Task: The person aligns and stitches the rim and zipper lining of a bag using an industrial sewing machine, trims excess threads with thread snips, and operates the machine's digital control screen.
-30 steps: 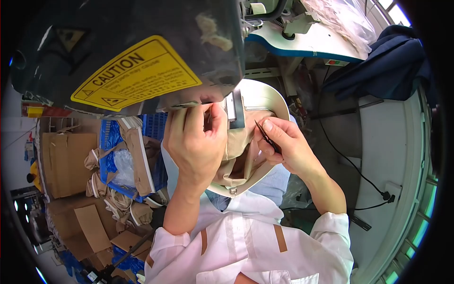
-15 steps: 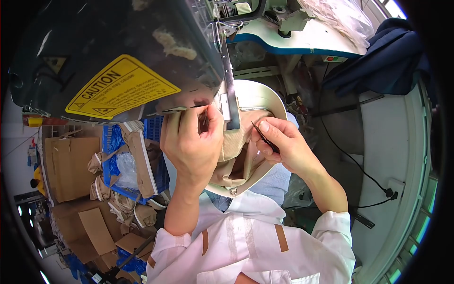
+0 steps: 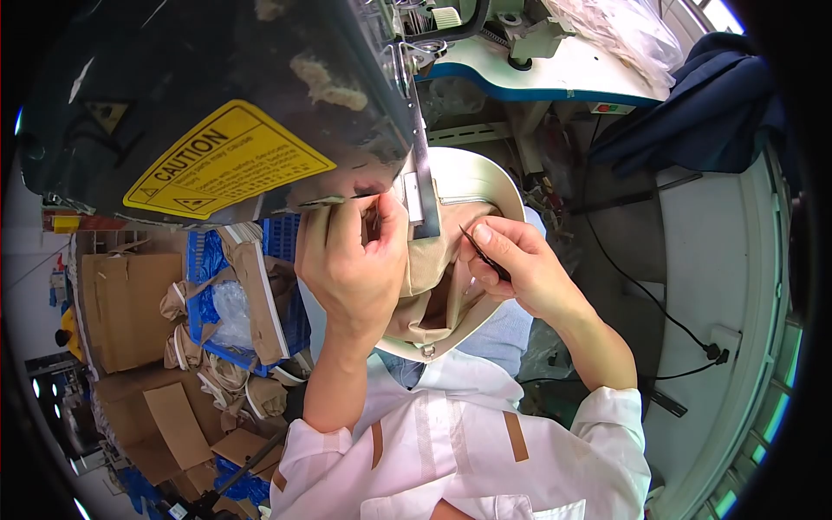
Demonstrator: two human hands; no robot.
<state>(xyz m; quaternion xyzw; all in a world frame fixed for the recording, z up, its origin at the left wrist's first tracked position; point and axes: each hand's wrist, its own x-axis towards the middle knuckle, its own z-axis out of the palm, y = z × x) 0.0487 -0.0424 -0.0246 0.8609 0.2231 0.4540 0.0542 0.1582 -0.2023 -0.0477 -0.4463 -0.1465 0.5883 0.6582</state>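
Note:
My left hand (image 3: 351, 260) is raised against the lower edge of the dark sewing machine head (image 3: 260, 78). Its thumb and forefinger are pinched together, and whatever lies between them is too small to make out. In my right hand (image 3: 529, 264) is a pair of black tweezers (image 3: 485, 250), their thin tips pointing up and left. Between my hands a beige fabric bag (image 3: 429, 264) with a cream rim hangs around the machine's narrow arm (image 3: 422, 156), above my lap. A small metal ring (image 3: 427, 351) sits on the near rim.
At left a blue crate (image 3: 290, 234) holds beige pieces and plastic. Cardboard boxes (image 3: 134, 303) stand beside it. A white worktable with a blue edge (image 3: 555, 87) is ahead, with dark cloth (image 3: 702, 113) to its right. A black cable (image 3: 641, 299) runs down the right side.
Almost nothing differs. The tweezers' tips have shifted very slightly in my right hand, and the view has moved a little; my left hand keeps its pinch.

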